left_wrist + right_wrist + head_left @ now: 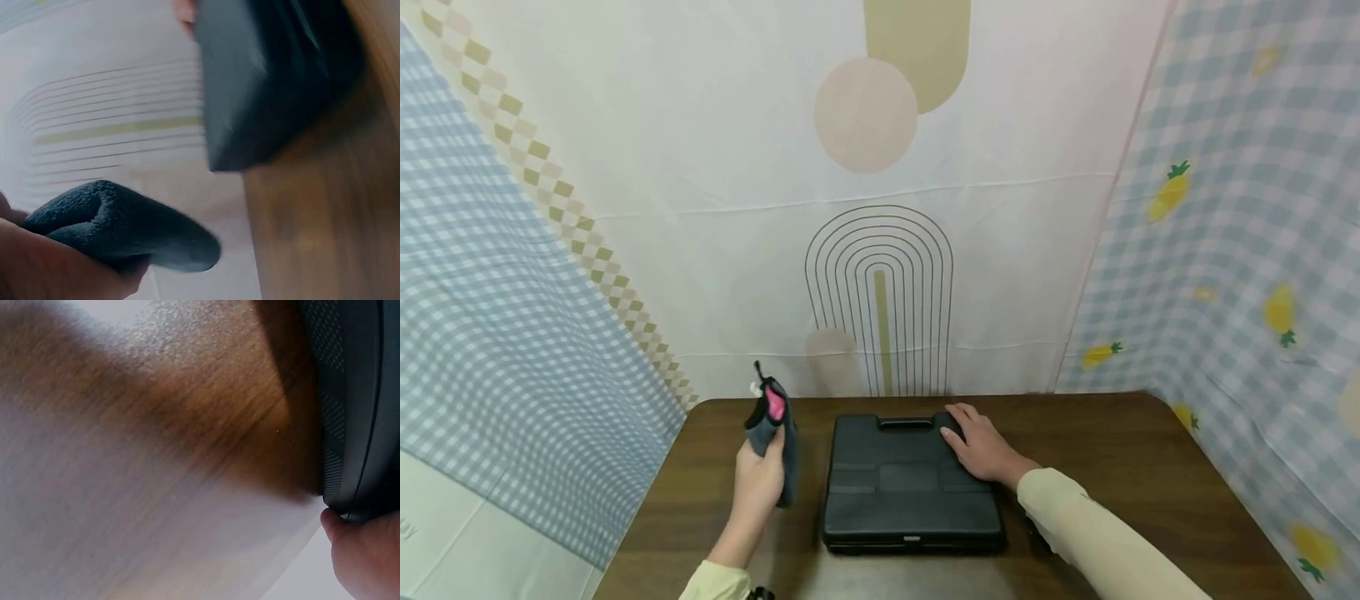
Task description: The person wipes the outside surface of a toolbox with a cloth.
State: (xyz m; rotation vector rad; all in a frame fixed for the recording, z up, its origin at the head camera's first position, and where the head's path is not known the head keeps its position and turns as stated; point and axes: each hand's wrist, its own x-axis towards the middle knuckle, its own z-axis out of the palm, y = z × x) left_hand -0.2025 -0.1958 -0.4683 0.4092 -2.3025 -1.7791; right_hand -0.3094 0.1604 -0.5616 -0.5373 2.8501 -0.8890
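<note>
My left hand grips a soft grey-blue cloth item with black edging, a pink patch and a dark loop on top. It is held up to the left of a black hard carrying case. In the left wrist view, the fuzzy cloth item shows a rounded end, apart from the case. The case lies flat with its lid down, handle towards the wall. My right hand holds its far right corner, thumb on the lid and fingers over the edge. The right wrist view shows a fingertip at that corner.
The case stands on a brown wooden table with rounded far corners. A patterned white cloth hangs behind it. Checked blue cloths hang at both sides, the right cloth bearing pineapples. A small dark object is partly hidden under the right forearm.
</note>
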